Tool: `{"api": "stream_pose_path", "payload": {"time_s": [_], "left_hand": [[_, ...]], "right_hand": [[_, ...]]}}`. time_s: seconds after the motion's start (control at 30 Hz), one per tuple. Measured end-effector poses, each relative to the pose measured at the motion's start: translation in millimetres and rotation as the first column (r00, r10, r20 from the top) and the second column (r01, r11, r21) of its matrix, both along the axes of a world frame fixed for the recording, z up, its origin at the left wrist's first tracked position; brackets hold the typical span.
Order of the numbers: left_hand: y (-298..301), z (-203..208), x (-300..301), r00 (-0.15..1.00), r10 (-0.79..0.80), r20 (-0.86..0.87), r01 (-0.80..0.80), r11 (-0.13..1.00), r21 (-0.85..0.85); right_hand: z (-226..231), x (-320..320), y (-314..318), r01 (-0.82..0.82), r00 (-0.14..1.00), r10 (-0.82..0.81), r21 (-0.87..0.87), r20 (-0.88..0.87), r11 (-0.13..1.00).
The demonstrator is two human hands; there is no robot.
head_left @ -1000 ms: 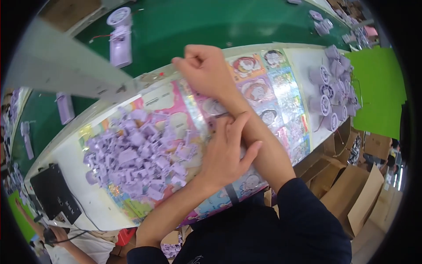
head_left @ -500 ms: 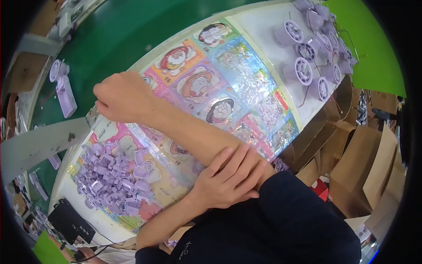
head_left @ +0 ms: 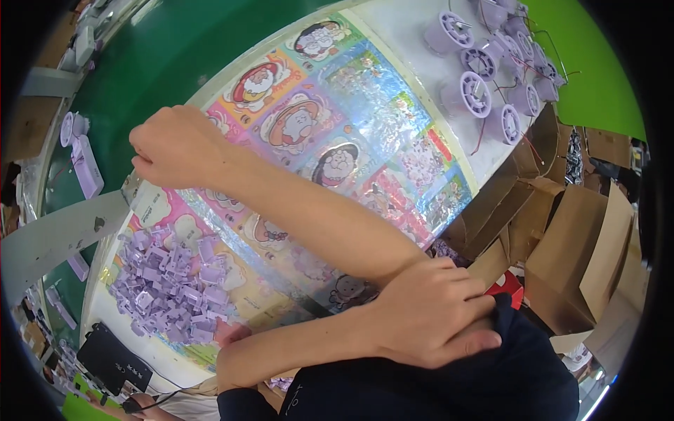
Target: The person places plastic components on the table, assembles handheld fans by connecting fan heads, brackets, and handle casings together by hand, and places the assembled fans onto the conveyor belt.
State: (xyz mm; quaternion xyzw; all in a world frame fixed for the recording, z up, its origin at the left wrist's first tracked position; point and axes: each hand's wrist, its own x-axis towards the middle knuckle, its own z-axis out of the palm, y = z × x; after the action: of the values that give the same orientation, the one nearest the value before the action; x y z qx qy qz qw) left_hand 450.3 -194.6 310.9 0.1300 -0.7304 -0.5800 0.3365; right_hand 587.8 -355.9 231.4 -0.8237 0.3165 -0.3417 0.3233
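Observation:
My right arm reaches across the table to the left, and my right hand (head_left: 175,147) is closed in a loose fist above the table's far edge. Nothing shows in that fist. My left hand (head_left: 435,312) crosses over and wraps round the rolled dark sleeve (head_left: 502,323) of my right arm, near the elbow, thumb toward me. Beneath both arms lies a sheet of colourful cartoon prints (head_left: 295,123) under a shiny clear cover. A heap of small lilac plastic parts (head_left: 172,284) rests on it at the left, touched by neither hand.
Lilac round housings with wires (head_left: 467,95) stand at the far right. Open cardboard boxes (head_left: 565,259) are at the right. A black flat device (head_left: 112,358) with a cable lies near left. Beyond a grey metal bar (head_left: 67,231) runs a green belt (head_left: 161,56) carrying lilac parts.
My left hand has slid right and up my right arm, from the bare forearm onto the sleeve, and closed round it. My right fist has shifted slightly left in the picture.

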Motion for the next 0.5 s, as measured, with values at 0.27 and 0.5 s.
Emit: {"api": "stream_pose_path", "payload": {"time_s": [0.27, 0.5], "left_hand": [[12.7, 15.6, -0.8, 0.974, 0.030, -0.225, -0.044, 0.997, -0.056], [-10.8, -15.5, 7.8, 0.993, 0.089, 0.072, -0.087, 0.996, -0.032]], "right_hand": [[-1.6, 7.4, 3.2, 0.026, 0.996, -0.037, -0.148, -0.078, 0.989], [-4.1, 5.2, 6.7, 0.038, 0.999, -0.043, -0.126, -0.031, 0.991]]}}
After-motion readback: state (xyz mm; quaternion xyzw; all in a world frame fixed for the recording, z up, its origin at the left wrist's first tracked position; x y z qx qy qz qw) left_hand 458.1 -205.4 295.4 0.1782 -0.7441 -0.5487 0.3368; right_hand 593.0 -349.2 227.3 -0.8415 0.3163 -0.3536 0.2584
